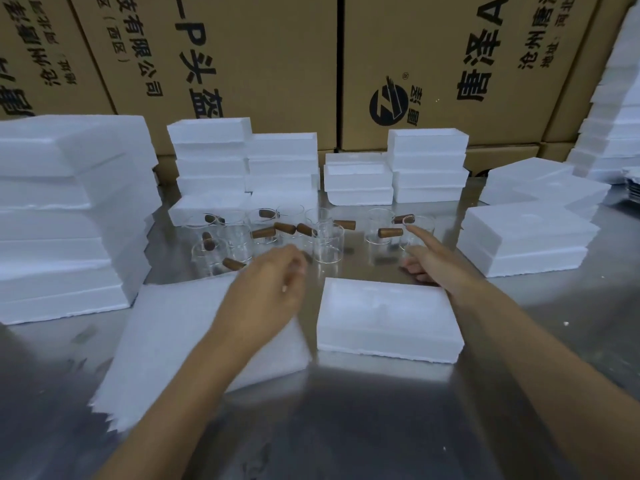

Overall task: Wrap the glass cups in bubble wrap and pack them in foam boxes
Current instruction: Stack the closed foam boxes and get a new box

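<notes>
Head camera looks down on a steel table [381, 410] where both hands reach toward a cluster of glass cups [263, 233] with wooden handles. The right hand [429, 261] points its index finger [417, 233] forward, the other fingers curled under, empty; the fingertip lies just beside the rim of the nearest cup [417, 233], and contact cannot be told. The left hand [273, 282] hovers with fingers loosely curled, holding nothing, just short of a cup [327, 244].

To pick well, I judge the handle the safer grip, lifting clear of neighbouring cups before moving to the wrap sheets [194, 341] beside the closed foam box [388, 317].
</notes>
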